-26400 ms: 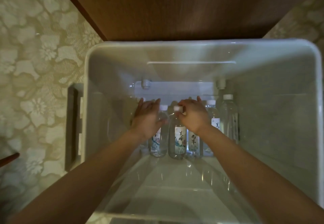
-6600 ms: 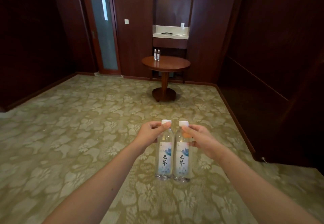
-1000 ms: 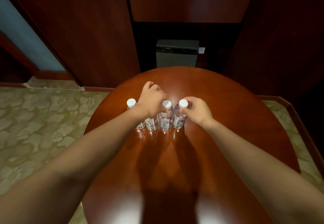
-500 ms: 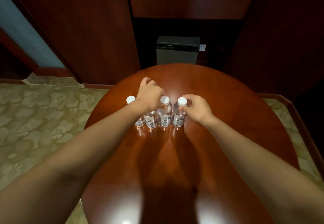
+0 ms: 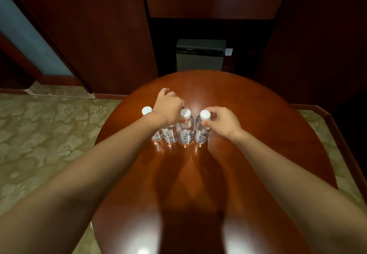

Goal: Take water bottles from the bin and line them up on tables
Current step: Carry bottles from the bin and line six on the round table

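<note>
Forearms reach in from both lower corners, ours, crossing the round tabletop point(image 5: 258, 134), whose glossy red-brown wood throws back their dark reflections and some bright glare near its close edge.

Past the middle of the tabletop we see four clear, white-capped bottles standing upright in a row, side by side and touching or nearly so. Counting from the left, the first bottle point(image 5: 146, 111) stands free, partly behind our left wrist. The second bottle point(image 5: 170, 134) shows only its labelled body, since our left hand point(image 5: 168, 106) covers its top. That hand is curled, thumb on the near side of the neck of the third bottle point(image 5: 185, 132) just under the cap, fingers bent round behind, gripping it. Our right hand point(image 5: 222, 122) pinches the fourth bottle point(image 5: 201, 134) at the neck below its cap, thumb in front and forefinger behind.

To the left and right of the tabletop lies pale green flowered carpet point(image 5: 49, 134). Beyond the far edge a grey box point(image 5: 199, 59) sits in a dark recess, with a white socket point(image 5: 228, 51) just to its right. Dark wood panelling point(image 5: 109, 35) fills the wall, and a frosted door pane point(image 5: 29, 41) shows at far left.
</note>
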{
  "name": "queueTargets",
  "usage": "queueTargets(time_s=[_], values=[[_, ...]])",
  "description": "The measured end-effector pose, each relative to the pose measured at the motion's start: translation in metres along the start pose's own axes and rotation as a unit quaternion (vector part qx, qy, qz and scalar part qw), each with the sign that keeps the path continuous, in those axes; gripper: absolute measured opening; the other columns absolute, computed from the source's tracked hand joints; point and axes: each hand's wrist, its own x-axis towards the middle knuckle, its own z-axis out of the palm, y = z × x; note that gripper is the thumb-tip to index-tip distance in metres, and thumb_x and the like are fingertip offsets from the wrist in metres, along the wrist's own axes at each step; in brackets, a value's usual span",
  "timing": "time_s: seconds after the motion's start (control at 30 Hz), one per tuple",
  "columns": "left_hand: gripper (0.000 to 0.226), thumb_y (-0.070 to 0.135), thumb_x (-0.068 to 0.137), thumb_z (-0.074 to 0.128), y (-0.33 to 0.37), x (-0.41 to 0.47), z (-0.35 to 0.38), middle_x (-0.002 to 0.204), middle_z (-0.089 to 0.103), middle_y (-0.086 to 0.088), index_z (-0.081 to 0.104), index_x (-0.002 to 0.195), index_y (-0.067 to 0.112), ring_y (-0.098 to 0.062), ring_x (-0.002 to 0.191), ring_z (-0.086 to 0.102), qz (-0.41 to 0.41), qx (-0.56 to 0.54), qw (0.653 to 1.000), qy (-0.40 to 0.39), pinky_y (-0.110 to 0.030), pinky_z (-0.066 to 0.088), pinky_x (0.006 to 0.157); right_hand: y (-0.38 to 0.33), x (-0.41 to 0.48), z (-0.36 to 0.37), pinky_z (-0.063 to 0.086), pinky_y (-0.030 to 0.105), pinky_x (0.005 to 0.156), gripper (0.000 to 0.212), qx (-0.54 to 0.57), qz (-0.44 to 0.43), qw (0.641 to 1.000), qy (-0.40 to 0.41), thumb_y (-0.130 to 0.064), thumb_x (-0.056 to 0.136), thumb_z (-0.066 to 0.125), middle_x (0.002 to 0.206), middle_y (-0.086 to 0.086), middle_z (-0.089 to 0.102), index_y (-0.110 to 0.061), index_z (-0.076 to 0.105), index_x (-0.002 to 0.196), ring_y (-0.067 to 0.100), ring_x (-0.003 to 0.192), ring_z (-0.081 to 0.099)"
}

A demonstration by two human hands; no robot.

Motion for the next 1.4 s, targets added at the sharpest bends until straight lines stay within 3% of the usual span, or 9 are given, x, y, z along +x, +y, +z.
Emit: queueTargets(time_s=[0.1,0.27,0.37,0.5,0.63,0.8,1.07,1.4], values=[[0.040,0.054,0.074,0.073,0.000,-0.002,0.001,0.105,0.068,0.012,0.069,0.107,0.031,-0.016,0.118,0.047,-0.009,-0.020,1.000,0.001,-0.042,0.009,0.115,0.002,0.000,0.001,0.056,0.044,0.087,0.027,0.026,0.015,1.000,0.004,-0.017,0.072,0.078,0.091,-0.014,0.075,-0.041,0.069,0.079,0.013,0.094,0.070],[0.037,0.046,0.079,0.070,0.005,-0.011,-0.001,0.110,0.068,0.011,0.067,0.113,0.032,-0.016,0.122,0.048,-0.012,-0.027,0.999,0.014,-0.048,-0.005,0.118,0.006,-0.002,0.007,0.053,0.047,0.094,0.044,0.048,0.034,0.998,0.000,-0.022,0.072,0.080,0.108,-0.008,0.073,-0.032,0.069,0.114,0.018,0.103,0.068],[0.049,0.046,0.081,0.068,0.009,-0.021,-0.005,0.121,0.065,0.007,0.059,0.128,0.033,-0.018,0.131,0.044,-0.010,-0.016,1.000,0.010,-0.052,-0.013,0.117,0.008,-0.008,0.011,0.051,0.047,0.099,0.064,0.042,0.039,0.998,-0.006,-0.024,0.072,0.081,0.123,-0.005,0.068,-0.031,0.058,0.132,0.020,0.114,0.063],[0.069,0.049,0.082,0.067,0.019,-0.043,-0.008,0.141,0.050,0.003,0.041,0.144,0.031,-0.021,0.146,0.023,-0.018,-0.026,0.999,0.024,-0.051,-0.019,0.113,0.002,-0.031,0.011,0.039,0.045,0.112,0.089,0.029,0.050,0.998,-0.015,-0.020,0.080,0.078,0.150,0.003,0.048,-0.025,0.029,0.154,0.023,0.137,0.046],[0.077,0.047,0.080,0.070,0.033,-0.078,-0.004,0.147,0.041,0.001,0.036,0.147,0.028,-0.022,0.149,0.013,-0.015,-0.074,0.994,0.074,-0.050,-0.012,0.118,0.001,-0.064,0.011,0.029,0.039,0.117,0.086,-0.034,0.047,0.998,0.001,-0.029,0.087,0.070,0.163,0.004,0.023,-0.026,0.020,0.157,0.023,0.147,0.030],[0.091,0.050,0.078,0.072,0.057,-0.135,0.009,0.157,0.027,-0.003,0.025,0.153,0.027,-0.024,0.150,0.007,-0.035,-0.094,0.990,0.100,-0.047,-0.007,0.120,0.000,-0.115,0.007,0.019,0.041,0.121,0.086,-0.088,0.039,0.995,-0.002,-0.039,0.088,0.066,0.166,0.003,0.011,-0.031,0.017,0.157,0.026,0.153,0.011],[0.096,0.067,0.082,0.055,0.102,-0.217,0.015,0.164,0.002,0.000,0.007,0.155,0.028,-0.022,0.151,-0.008,-0.137,-0.114,0.984,-0.008,-0.052,-0.006,0.119,-0.005,-0.203,0.011,-0.007,0.053,0.120,0.093,-0.204,0.012,0.978,-0.040,-0.055,0.086,0.061,0.167,0.003,-0.006,-0.034,0.006,0.158,0.024,0.152,-0.016],[0.088,0.072,0.084,0.047,0.145,-0.309,0.016,0.164,-0.007,0.002,0.003,0.153,0.042,-0.023,0.150,-0.011,-0.189,-0.160,0.966,-0.067,-0.058,-0.002,0.117,0.004,-0.300,0.027,-0.014,0.055,0.119,0.094,-0.233,-0.004,0.972,-0.034,-0.061,0.085,0.057,0.166,0.001,-0.011,-0.035,0.005,0.158,0.024,0.149,-0.027]])
